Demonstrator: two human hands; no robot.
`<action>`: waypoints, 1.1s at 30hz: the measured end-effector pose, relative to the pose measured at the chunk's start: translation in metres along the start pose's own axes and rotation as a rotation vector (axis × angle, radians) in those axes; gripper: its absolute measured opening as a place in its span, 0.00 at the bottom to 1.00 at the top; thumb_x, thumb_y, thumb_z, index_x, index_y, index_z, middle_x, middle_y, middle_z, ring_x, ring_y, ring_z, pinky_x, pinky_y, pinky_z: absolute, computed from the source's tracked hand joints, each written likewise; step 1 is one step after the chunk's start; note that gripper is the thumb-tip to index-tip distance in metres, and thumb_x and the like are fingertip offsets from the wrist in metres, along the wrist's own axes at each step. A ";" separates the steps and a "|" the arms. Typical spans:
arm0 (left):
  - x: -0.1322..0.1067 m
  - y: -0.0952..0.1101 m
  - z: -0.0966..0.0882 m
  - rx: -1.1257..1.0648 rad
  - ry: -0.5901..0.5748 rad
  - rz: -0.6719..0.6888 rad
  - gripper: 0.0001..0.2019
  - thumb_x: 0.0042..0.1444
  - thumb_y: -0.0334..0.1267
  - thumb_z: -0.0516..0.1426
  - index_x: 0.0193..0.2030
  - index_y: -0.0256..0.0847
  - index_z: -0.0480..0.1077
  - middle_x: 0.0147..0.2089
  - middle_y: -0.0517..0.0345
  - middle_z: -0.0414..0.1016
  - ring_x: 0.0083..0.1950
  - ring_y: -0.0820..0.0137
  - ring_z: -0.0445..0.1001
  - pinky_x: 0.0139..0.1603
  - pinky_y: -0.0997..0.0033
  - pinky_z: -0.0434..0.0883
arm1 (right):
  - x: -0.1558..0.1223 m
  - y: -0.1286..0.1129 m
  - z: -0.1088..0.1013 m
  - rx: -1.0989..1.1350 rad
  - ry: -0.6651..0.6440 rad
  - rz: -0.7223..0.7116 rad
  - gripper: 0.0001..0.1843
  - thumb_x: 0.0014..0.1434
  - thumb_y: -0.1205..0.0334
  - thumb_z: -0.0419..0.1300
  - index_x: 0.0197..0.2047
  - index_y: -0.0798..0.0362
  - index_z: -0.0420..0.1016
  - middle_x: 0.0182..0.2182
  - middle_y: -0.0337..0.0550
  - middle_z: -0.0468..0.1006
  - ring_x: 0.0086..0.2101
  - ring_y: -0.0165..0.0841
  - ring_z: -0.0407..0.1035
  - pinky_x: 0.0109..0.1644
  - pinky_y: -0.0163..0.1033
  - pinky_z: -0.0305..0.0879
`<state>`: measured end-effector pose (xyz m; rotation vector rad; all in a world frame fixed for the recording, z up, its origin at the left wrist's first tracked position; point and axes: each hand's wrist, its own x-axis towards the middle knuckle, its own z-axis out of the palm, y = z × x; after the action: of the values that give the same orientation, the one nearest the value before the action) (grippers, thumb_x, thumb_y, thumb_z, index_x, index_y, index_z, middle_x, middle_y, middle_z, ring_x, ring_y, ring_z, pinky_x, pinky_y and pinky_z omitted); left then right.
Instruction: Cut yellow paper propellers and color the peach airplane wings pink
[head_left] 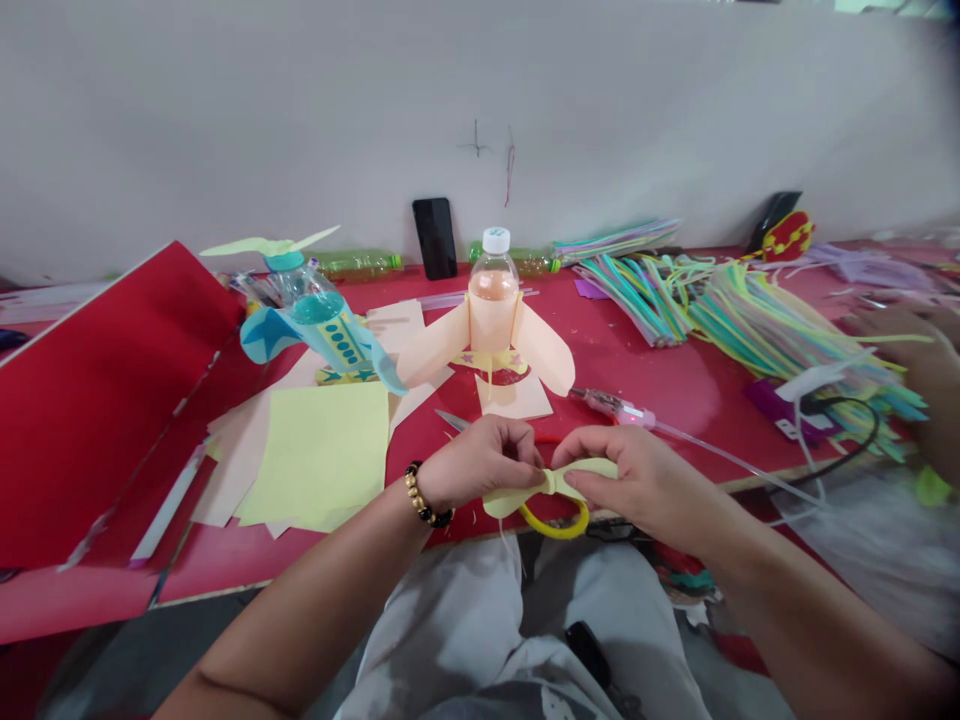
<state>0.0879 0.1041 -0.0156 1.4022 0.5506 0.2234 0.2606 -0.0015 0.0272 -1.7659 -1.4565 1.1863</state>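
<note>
Between my hands is a pale yellow paper propeller, narrow in the middle and wide at both ends. My left hand pinches it near the middle, and a beaded bracelet circles that wrist. Thumb and fingers of my right hand grip its other blade. Partly under my hands lie scissors with a yellow handle loop, their blade tip pointing left. Just beyond stands a plastic bottle with a white cap, wrapped in peach paper with two peach wings.
A blue-decorated bottle with a yellow propeller stands left, behind yellow paper sheets. A glue gun lies right, its cord trailing. Pipe cleaners pile farther right, near another person's hand. A phone leans on the wall.
</note>
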 end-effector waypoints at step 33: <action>-0.005 0.009 -0.016 -0.094 0.133 0.195 0.13 0.52 0.42 0.63 0.41 0.37 0.71 0.40 0.55 0.72 0.41 0.71 0.69 0.40 0.74 0.65 | 0.014 0.002 0.003 0.273 0.224 -0.023 0.14 0.48 0.66 0.64 0.40 0.52 0.72 0.28 0.37 0.77 0.25 0.28 0.69 0.29 0.33 0.63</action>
<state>0.0773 0.1168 -0.0071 1.3561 0.5056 0.4963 0.2592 0.0114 0.0197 -1.6306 -1.1256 1.0786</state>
